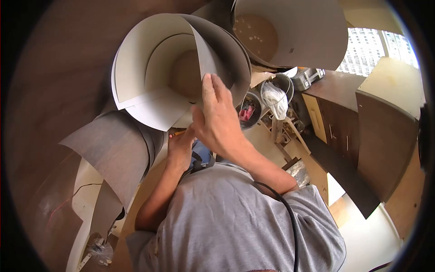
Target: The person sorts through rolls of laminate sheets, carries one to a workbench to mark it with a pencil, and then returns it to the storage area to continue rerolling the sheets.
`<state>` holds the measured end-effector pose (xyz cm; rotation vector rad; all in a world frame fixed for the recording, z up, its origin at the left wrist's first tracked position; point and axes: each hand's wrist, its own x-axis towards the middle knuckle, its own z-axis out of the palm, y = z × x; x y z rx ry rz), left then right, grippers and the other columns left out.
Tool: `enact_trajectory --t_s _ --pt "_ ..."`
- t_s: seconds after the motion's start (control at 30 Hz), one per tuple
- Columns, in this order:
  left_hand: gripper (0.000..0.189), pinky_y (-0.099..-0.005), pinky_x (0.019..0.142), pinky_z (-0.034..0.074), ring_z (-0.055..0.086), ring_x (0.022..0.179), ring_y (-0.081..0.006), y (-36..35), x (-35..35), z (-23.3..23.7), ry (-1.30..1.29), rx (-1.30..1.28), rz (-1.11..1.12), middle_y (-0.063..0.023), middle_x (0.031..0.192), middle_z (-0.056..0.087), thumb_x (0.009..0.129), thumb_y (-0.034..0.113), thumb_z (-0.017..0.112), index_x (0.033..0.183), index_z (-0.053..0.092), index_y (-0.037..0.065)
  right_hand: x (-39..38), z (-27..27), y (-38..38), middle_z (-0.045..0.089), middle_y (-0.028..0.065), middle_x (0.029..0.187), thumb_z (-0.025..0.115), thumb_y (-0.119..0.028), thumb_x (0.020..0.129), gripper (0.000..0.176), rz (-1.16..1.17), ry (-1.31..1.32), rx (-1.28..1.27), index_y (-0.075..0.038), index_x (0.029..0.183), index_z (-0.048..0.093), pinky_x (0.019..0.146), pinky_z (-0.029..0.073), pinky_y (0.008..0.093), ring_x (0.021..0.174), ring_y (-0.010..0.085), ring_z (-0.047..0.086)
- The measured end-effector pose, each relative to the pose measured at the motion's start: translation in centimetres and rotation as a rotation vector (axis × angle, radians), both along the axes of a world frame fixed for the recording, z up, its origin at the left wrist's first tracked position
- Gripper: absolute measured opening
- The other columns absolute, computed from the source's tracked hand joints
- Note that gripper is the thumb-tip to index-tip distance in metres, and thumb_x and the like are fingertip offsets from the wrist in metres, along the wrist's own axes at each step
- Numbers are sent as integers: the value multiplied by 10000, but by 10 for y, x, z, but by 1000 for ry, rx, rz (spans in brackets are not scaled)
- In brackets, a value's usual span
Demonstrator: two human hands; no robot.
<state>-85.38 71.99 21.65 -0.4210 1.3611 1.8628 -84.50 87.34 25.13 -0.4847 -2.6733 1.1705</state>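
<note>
Grey shirt (226,217) | right hand (217,120) clamped on rolled sheet (136,68) edge | left hand (180,149) just below, gripping pencil (176,133)

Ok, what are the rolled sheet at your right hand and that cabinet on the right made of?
Rolled sheet: probably thin laminate with a matte finish. The inner face is pale, the outside is grey woodgrain, and it curls without creasing under the right hand. Cabinet: likely board faced in dark wood-look veneer. Its top panel looks pale and unfaced.

A white-faced, grey-backed rolled laminate sheet (136,63) curls open-end towards me, its edge gripped by my right hand (219,122); my left hand (180,149) holds a thin orange pencil (177,133).
</note>
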Motion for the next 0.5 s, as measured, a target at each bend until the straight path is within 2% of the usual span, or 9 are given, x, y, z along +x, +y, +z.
enact_trajectory --t_s 0.07,0.1,0.17,0.2,0.27,0.3,0.37,0.43,0.5 --pt "241 -300 825 482 604 851 -101 -1 -2 1 22 -246 -106 -10 943 681 982 211 721 1099 668 8 3 -1 -14 327 409 1487 649 -110 917 750 14 11 -99 163 1501 266 1130 355 552 1297 543 425" --pt "241 -300 825 482 604 851 -101 -3 0 -4 23 -241 -95 -10 943 681 982 211 721 1099 668 8 4 -1 -18 327 409 1487 649 -110 917 750 25 12 -94 163 1501 266 1130 355 552 1297 543 425" --pt "420 -284 807 491 617 844 -93 -9 7 -24 263 -280 -125 -9 945 680 983 221 720 1294 544 2 5 0 -25 266 397 1559 610 -210 1001 746 -13 -66 -217 122 1551 231 1198 293 517 1447 518 310" --pt "420 -284 807 491 617 844 -93 -12 10 -34 263 -276 -118 -9 945 680 983 221 720 1294 544 2 5 -2 -27 266 397 1559 610 -210 1001 746 -7 -66 -212 122 1551 231 1198 293 517 1447 518 310" --pt "597 -261 758 505 620 849 -87 -14 12 -40 244 -227 -72 -6 996 677 964 231 741 1410 410 11 10 -4 -31 226 395 1583 587 -292 1029 769 18 -104 -254 127 1555 214 1212 272 509 1481 510 262" --pt "597 -261 758 505 620 849 -87 -17 7 -33 245 -223 -74 -6 996 677 964 231 741 1410 410 11 10 -3 -32 226 395 1583 587 -292 1029 769 16 -102 -251 127 1555 214 1212 272 509 1481 510 262" --pt "657 -246 704 516 617 855 -90 -23 -4 -13 -28 -194 -153 -21 1040 672 937 272 772 1404 399 0 9 -1 -27 278 458 1513 621 -261 999 774 -7 -19 -170 174 1515 241 1187 296 545 1401 574 332" --pt "647 -244 679 519 608 825 -95 -38 1 8 -9 -208 -111 -32 1023 670 940 330 765 1398 458 -8 10 4 -20 299 463 1497 605 -282 1010 760 9 -41 -184 179 1505 260 1189 302 535 1399 574 341" --pt "603 -235 655 506 586 772 -75 -59 -4 62 -68 -254 -523 -16 932 654 962 388 731 1373 544 -11 8 7 -17 320 469 1482 589 -303 1022 748 25 -51 -197 184 1496 279 1190 307 526 1397 574 351"
